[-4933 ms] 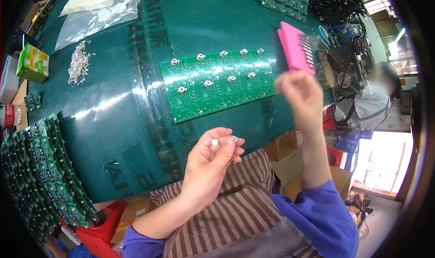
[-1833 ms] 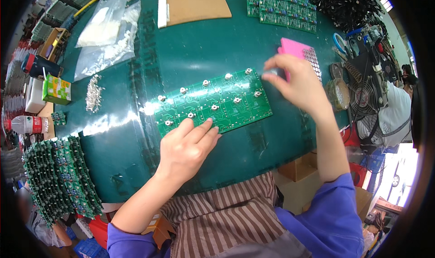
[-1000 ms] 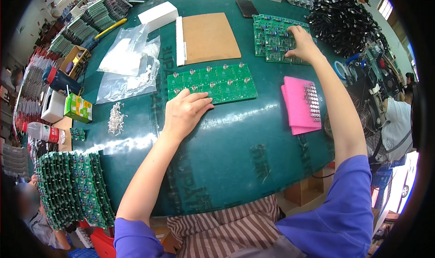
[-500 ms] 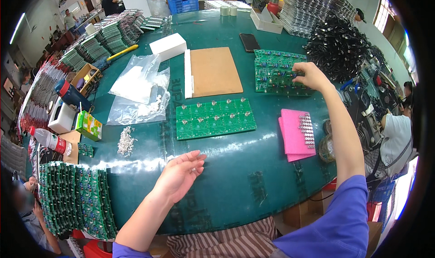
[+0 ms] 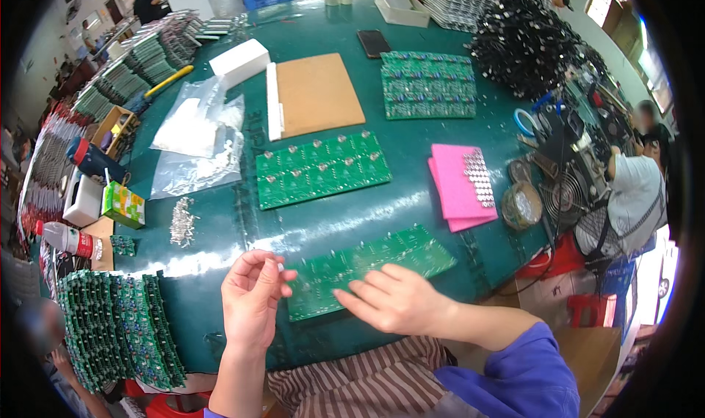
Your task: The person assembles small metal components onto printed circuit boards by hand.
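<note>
A green circuit board panel [image 5: 433,255] lies at the near edge of the table in front of me. At its left end, my left hand [image 5: 250,300] pinches a small white part [image 5: 280,267] between thumb and fingertips. My right hand [image 5: 400,297] is over the board's near side, fingers loosely bent and apart, with nothing visible in them. Whether its fingertips touch the board I cannot tell. Just beyond lies another green panel [image 5: 323,170] with two rows of small round parts standing on it. A pile of small white parts [image 5: 183,222] lies to the left.
Stacked green boards [image 5: 117,330] stand at the near left; more green panels [image 5: 429,88] lie at the far right. Pink foam sheets [image 5: 452,198] hold rows of metal parts. A brown board [image 5: 316,95], plastic bags [image 5: 194,139], a phone [image 5: 373,44] and black cables [image 5: 521,44] lie farther back.
A green panel now lies before me, and my right hand has come back from the far right stack to it. My left hand has moved slightly left and now pinches a small white part.
</note>
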Action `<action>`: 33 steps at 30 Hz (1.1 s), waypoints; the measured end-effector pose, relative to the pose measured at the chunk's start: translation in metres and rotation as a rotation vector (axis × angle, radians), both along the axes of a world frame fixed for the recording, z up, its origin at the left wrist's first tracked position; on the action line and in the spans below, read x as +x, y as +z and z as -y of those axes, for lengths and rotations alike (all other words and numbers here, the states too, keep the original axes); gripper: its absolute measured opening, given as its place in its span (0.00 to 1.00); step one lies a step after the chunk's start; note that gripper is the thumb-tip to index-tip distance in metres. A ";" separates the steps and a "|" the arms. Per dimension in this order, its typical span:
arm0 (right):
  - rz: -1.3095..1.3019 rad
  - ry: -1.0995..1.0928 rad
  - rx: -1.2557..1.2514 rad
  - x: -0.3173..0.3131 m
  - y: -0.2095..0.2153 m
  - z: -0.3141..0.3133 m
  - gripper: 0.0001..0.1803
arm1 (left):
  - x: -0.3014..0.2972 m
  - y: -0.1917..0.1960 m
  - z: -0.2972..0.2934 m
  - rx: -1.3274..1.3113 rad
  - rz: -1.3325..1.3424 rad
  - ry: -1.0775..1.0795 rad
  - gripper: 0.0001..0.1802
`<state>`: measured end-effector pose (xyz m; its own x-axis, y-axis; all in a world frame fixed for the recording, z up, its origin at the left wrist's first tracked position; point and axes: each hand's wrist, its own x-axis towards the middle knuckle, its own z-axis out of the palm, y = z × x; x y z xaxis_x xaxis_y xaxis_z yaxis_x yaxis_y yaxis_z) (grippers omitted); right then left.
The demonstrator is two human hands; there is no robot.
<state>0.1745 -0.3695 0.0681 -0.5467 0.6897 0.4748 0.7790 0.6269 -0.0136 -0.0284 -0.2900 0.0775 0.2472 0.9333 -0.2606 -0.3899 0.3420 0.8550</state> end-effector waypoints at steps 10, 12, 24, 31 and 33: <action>-0.438 -0.122 -0.172 0.053 -0.022 -0.006 0.09 | 0.020 -0.028 0.025 -0.132 0.021 -0.166 0.10; -0.453 -0.535 -0.065 0.096 -0.019 -0.020 0.04 | 0.023 -0.031 0.028 -0.145 0.015 -0.171 0.10; -0.327 -0.907 0.064 0.162 -0.029 -0.025 0.03 | 0.042 -0.032 0.038 -0.156 -0.025 -0.224 0.13; -0.623 -0.769 -0.026 0.114 -0.007 -0.014 0.07 | 0.055 -0.029 0.040 -0.144 -0.016 -0.256 0.12; -1.220 -0.445 -0.375 0.070 -0.002 -0.003 0.06 | 0.058 -0.028 0.042 -0.111 0.021 -0.267 0.12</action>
<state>0.2442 -0.3666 0.0659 0.3872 0.8905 0.2389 0.2820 0.1323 -0.9502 0.0298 -0.3318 0.0497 0.4872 0.8004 -0.3494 -0.2908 0.5260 0.7992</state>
